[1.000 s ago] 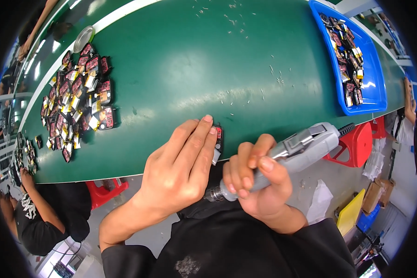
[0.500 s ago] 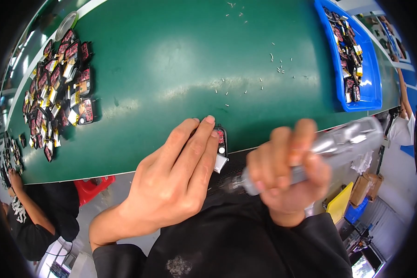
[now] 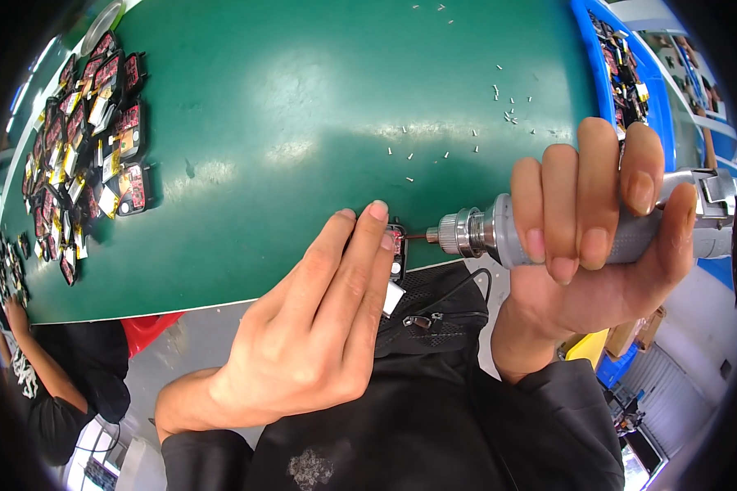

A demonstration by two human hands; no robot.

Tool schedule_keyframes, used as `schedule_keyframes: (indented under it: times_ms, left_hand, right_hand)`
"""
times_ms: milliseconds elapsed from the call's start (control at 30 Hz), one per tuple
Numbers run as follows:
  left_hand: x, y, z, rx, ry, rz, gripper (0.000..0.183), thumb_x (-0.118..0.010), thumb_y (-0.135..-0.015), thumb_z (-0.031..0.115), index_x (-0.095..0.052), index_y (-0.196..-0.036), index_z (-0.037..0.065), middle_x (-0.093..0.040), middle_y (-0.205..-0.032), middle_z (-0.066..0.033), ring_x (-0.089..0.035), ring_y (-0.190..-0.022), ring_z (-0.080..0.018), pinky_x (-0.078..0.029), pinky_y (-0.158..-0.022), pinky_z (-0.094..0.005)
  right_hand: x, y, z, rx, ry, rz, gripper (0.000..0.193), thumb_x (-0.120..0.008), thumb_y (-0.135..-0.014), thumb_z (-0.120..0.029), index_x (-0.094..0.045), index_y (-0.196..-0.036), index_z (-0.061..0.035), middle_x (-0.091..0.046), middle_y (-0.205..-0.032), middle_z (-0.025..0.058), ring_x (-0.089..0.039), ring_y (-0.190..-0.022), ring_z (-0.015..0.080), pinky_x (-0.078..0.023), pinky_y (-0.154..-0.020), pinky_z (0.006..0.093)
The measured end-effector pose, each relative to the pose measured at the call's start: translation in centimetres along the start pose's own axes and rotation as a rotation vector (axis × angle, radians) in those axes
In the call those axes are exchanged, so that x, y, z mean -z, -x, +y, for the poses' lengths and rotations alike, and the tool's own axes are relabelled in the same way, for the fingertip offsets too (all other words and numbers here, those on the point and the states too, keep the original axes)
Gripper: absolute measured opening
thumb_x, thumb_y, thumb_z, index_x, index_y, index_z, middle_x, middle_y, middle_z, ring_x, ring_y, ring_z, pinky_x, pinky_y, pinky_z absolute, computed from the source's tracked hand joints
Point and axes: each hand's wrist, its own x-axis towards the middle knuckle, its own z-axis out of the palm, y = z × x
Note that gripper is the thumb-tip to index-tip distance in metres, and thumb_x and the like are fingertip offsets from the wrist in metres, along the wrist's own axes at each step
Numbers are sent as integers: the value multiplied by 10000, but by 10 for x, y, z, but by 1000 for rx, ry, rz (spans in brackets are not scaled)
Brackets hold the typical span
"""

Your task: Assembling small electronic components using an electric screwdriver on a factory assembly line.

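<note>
At the table's near edge my left hand presses its fingers over a small black electronic device, holding it against the green top. A red circuit board shows at the device's right side, and a silver battery pouch hangs off its lower end. My right hand is wrapped round a grey electric screwdriver, held nearly level. The screwdriver's thin bit points left and its tip meets the red board; whether a screw is under it I cannot make out.
Several small screws lie scattered beyond my hands. A heap of similar devices covers the left of the table. The blue bin at right holds more. A black bag lies below the edge; another person's hand is far left.
My right hand has raised the screwdriver, turned it leftward and brought its bit to the device. My left hand stays on the device. The view has shifted slightly.
</note>
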Motion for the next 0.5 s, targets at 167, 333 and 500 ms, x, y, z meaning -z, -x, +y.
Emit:
schedule_keyframes:
  times_ms: [167, 333, 500]
  left_hand:
    - [1, -2, 1, 8, 22, -1, 298, -637, -626, -28, -673, -896, -151, -665, -1020, -262, -644, -899, -319, -568, -727, -311]
    - [-4, 3, 0, 6, 26, 56, 300, -644, -611, -14, -665, -872, -159, -664, -1003, -266, -642, -896, -324, -562, -748, -325]
    - [-3, 6, -3, -1, 30, 59, 342, -632, -586, 23, -659, -871, -164, -658, -994, -270, -632, -918, -332, -556, -774, -343]
  right_hand:
    - [4, 0, 2, -5, 21, -10, 287, -410, -1000, -363, -481, -876, -113, -483, -665, 20, -417, -486, 111, -395, -541, 264]
    - [-3, -17, 3, -142, 66, -223, 297, -417, -1002, -378, -458, -857, -122, -493, -680, 21, -419, -491, 106, -401, -552, 262]
    - [-14, -28, 7, -171, 98, -327, 279, -437, -1003, -358, -460, -865, -116, -500, -685, 20, -428, -503, 99, -398, -557, 262]
